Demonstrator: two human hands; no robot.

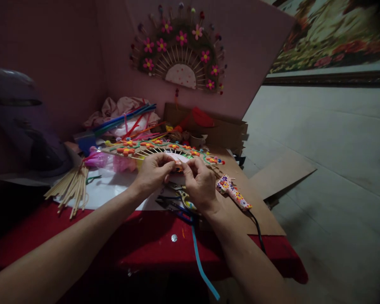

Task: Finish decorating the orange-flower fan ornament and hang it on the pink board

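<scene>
My left hand point(156, 169) and my right hand point(199, 181) meet in the middle, fingertips pinched close together. Between them shows a small pinkish-orange piece point(178, 165), too small to name. Just behind my fingers lies a decorated fan point(148, 146) with thin stick ribs, orange flowers and green trim; my hands hide part of its pale base. Under my right hand are scissors with yellow-green handles point(186, 198), partly covered, and dark-bladed cutters with blue handles point(177, 207). To the right rests a flower-patterned glue gun point(233, 192) with a black cord.
A bundle of wooden sticks point(71, 185) lies left on white paper. A blue strip point(202, 266) hangs over the red cloth's point(145, 240) front edge. Cardboard point(266, 221) covers the right side. Coloured craft stems point(126, 120) pile behind. A finished-looking fan point(180, 48) is on the upright panel.
</scene>
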